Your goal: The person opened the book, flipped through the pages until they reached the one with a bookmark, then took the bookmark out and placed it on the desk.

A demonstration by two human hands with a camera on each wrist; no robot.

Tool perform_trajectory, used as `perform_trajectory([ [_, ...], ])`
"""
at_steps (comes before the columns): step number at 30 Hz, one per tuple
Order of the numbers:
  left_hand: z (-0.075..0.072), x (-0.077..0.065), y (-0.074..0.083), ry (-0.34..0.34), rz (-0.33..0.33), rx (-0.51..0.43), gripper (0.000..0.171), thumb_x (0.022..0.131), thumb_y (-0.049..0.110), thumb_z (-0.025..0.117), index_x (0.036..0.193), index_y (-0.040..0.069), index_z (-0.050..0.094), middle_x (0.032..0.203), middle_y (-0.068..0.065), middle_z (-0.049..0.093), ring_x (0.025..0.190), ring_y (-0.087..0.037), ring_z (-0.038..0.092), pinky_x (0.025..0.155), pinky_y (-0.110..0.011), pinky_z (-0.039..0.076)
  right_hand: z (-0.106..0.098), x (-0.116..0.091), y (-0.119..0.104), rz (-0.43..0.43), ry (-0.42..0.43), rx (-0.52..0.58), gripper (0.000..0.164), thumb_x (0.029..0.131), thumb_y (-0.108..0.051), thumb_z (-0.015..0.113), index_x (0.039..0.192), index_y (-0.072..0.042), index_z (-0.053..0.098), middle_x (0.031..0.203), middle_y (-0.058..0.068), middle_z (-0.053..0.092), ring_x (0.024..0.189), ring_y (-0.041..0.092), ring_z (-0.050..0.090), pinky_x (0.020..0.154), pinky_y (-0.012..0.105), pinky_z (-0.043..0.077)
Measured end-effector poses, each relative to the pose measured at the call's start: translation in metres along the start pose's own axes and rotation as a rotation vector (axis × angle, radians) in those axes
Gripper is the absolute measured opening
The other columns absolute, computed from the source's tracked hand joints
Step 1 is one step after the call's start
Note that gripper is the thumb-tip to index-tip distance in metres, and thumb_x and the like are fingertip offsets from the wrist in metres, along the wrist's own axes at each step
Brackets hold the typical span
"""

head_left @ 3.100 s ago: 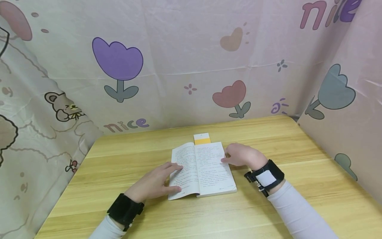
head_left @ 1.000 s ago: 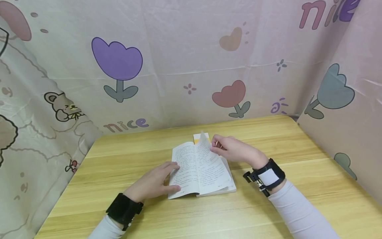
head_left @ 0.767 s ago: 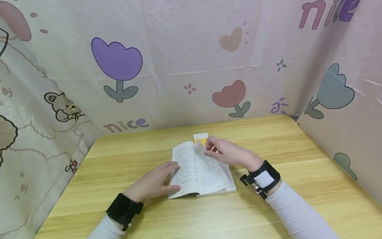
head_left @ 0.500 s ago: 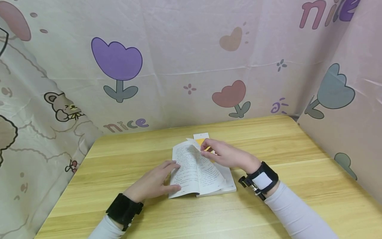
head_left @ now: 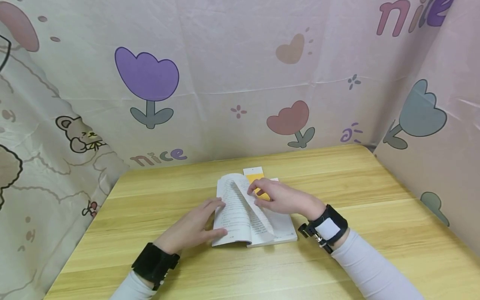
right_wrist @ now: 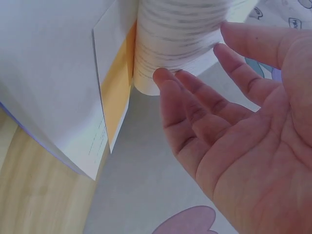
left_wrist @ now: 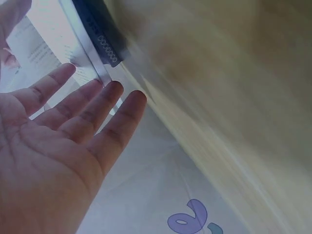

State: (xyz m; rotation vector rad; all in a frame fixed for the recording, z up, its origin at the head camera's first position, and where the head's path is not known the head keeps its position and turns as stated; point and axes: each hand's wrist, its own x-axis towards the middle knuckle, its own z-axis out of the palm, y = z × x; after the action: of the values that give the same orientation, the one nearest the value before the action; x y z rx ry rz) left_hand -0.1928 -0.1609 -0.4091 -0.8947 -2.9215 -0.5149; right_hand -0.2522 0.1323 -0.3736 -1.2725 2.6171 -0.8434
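An open book (head_left: 283, 227) with printed pages lies in the middle of the table. One leaf (head_left: 258, 208) stands up from the right side, curving toward the left page. My right hand (head_left: 283, 196) is at that leaf, its fingertips (right_wrist: 163, 75) against the paper and its fingers only slightly bent. Under the right hand, a white and yellow bookmark (head_left: 253, 171) lies in the book, its top sticking out past the far edge. My left hand (head_left: 193, 227) rests on the left page's outer edge with fingers and thumb spread; its straight fingers show in the left wrist view.
A light wooden table (head_left: 168, 187) carries the book. Behind it hangs a pale cloth (head_left: 213, 62) printed with flowers, and more cloth closes off both sides. Each wrist wears a black strap (head_left: 155, 264) with a camera.
My right hand has moved left from the book's right edge, lifting and turning a leaf toward the left page. More of the bookmark has come into view. The left hand has barely moved.
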Motion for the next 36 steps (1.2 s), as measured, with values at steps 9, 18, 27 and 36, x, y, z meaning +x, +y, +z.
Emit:
perform_trajectory([
  [9, -0.010, 0.000, 0.001, 0.040, -0.003, -0.032, 0.074, 0.080, 0.061, 0.064, 0.139, 0.017, 0.050, 0.147, -0.001, 0.039, 0.131, -0.016, 0.038, 0.103, -0.037, 0.037, 0.006, 0.002, -0.001, -0.009, -0.012, -0.017, 0.037, 0.097, -0.024, 0.058, 0.131, -0.012, 0.054, 0.128, 0.003, 0.052, 0.110, 0.017, 0.055, 0.087, 0.034, 0.050],
  [18, -0.024, 0.002, 0.003, 0.184, 0.116, -0.164, 0.071, 0.083, 0.048, 0.070, 0.140, 0.012, 0.046, 0.143, -0.002, 0.043, 0.124, -0.015, 0.044, 0.092, -0.037, 0.047, 0.012, 0.004, -0.009, -0.063, -0.015, -0.007, 0.042, 0.097, -0.022, 0.058, 0.137, -0.011, 0.052, 0.138, 0.004, 0.046, 0.114, 0.021, 0.050, 0.083, 0.034, 0.052],
  [27, -0.030, 0.004, 0.007, 0.252, 0.159, -0.159, 0.064, 0.086, 0.049, 0.066, 0.137, 0.013, 0.050, 0.144, -0.004, 0.042, 0.127, -0.017, 0.041, 0.091, -0.037, 0.047, 0.018, 0.006, -0.013, -0.106, -0.009, 0.017, 0.029, 0.096, -0.017, 0.057, 0.125, -0.011, 0.056, 0.138, 0.007, 0.046, 0.114, 0.020, 0.050, 0.084, 0.032, 0.051],
  [36, -0.031, 0.006, 0.007, 0.287, 0.225, -0.122, 0.055, 0.089, 0.044, 0.065, 0.132, 0.011, 0.055, 0.142, -0.009, 0.044, 0.128, -0.024, 0.042, 0.100, -0.047, 0.039, 0.025, 0.003, -0.017, -0.126, -0.054, -0.047, 0.042, 0.099, -0.027, 0.054, 0.139, -0.015, 0.053, 0.151, 0.008, 0.033, 0.132, 0.018, 0.037, 0.101, 0.035, 0.040],
])
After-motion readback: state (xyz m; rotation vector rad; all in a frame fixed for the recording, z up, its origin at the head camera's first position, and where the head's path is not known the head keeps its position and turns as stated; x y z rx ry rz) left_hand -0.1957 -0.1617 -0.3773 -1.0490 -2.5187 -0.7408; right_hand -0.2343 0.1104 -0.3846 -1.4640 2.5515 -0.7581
